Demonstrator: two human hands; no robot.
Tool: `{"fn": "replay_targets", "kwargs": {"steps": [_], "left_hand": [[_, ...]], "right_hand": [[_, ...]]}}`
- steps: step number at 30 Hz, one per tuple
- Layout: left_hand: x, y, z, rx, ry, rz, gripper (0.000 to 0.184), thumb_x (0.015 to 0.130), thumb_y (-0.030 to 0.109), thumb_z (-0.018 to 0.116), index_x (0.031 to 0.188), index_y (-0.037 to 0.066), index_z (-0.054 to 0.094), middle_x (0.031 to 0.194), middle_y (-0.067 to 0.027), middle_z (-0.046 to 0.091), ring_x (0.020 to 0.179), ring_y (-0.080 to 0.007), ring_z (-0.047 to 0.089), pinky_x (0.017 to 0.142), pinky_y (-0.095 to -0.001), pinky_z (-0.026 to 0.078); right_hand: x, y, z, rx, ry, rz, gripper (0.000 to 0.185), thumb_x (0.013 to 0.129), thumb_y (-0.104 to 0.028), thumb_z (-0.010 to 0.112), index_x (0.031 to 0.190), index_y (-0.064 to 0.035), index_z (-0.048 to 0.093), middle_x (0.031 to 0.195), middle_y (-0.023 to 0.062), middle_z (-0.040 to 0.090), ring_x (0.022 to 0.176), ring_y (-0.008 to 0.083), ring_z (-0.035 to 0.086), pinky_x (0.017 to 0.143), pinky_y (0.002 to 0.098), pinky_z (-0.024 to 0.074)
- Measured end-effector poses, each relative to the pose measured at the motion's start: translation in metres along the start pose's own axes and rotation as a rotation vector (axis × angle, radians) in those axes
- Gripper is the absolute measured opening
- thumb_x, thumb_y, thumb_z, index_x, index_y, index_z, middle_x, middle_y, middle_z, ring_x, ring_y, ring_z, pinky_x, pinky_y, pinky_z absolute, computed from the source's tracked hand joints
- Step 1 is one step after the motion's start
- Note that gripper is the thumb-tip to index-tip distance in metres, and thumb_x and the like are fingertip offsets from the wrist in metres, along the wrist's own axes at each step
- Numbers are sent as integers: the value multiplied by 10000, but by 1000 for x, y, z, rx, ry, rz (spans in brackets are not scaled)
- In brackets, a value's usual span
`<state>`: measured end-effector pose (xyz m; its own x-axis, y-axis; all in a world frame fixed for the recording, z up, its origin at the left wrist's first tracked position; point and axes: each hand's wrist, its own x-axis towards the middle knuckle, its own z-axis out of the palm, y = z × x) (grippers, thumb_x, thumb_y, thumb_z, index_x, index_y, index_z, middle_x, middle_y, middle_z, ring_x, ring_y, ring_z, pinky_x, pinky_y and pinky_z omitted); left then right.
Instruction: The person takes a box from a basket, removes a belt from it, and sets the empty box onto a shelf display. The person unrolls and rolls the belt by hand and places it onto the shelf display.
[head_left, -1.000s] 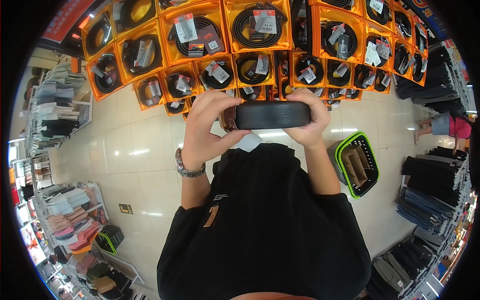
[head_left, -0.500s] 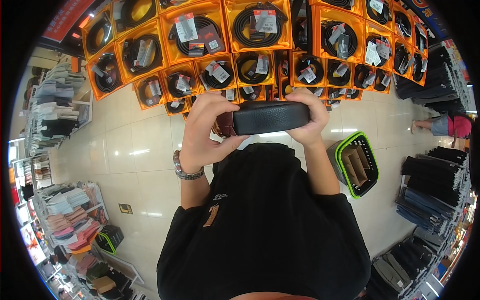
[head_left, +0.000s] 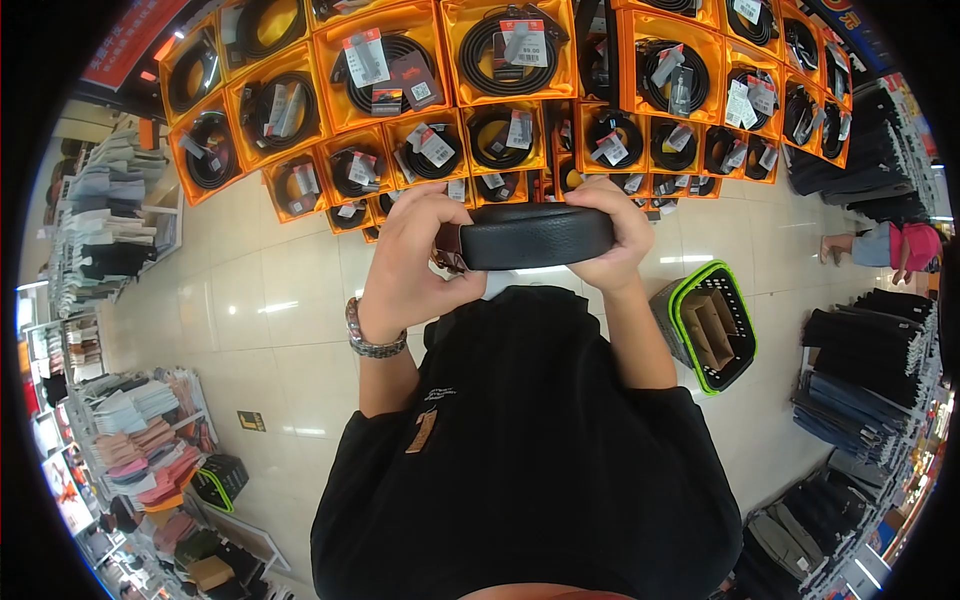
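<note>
A coiled black leather belt (head_left: 535, 240) is held up in front of my chest, its grained outer side towards me. My left hand (head_left: 412, 255) grips the coil's left end, where a dark red-brown piece (head_left: 449, 246) shows between thumb and fingers. Round the right end, my right hand (head_left: 617, 235) is closed with the thumb along the near side. Just beyond both hands, a display of orange boxes (head_left: 398, 178) holds more coiled belts with price tags. The inside of the held coil is hidden.
A black basket with a green rim (head_left: 680, 325) stands on the floor at right, cardboard inside. Clothes racks (head_left: 865, 325) line the right side, folded clothes (head_left: 130, 420) the left. Another basket (head_left: 222, 482) sits lower left. A person in a pink top (head_left: 915, 250) stands far right.
The belt and both hands have shifted very slightly left in view. My left fingers have closed a little more over the red-brown piece. The person at far right has moved slightly.
</note>
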<state>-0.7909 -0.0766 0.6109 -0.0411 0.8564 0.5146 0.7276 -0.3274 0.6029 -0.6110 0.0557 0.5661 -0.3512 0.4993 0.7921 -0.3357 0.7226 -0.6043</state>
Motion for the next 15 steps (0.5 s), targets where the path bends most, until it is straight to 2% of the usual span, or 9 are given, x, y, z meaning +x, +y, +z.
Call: {"fn": "replay_targets", "kwargs": {"steps": [4, 6, 15], "left_hand": [[-2, 2, 3, -156, 45, -177, 372, 578, 14, 703, 904, 66, 531, 698, -19, 518, 581, -152, 524, 857, -314, 468], [1, -1, 0, -50, 36, -32, 370, 577, 11, 699, 902, 64, 531, 705, -20, 506, 549, -142, 513, 844, -304, 471], [-3, -1, -2, -113, 35, -138, 354, 580, 18, 694, 890, 68, 530, 684, -25, 505, 537, -138, 511, 875, -321, 454]], "right_hand": [[-2, -1, 4, 6, 20, 13, 402, 579, -10, 786, 945, 28, 625, 819, 118, 636, 683, 184, 589, 613, 257, 460], [-3, 0, 7, 17, 35, 20, 400, 582, -8, 786, 946, 28, 626, 825, 116, 635, 690, 183, 590, 618, 257, 462], [-10, 3, 15, 41, 63, 85, 417, 573, -7, 789, 956, 27, 627, 857, 114, 633, 740, 176, 595, 656, 254, 466]]}}
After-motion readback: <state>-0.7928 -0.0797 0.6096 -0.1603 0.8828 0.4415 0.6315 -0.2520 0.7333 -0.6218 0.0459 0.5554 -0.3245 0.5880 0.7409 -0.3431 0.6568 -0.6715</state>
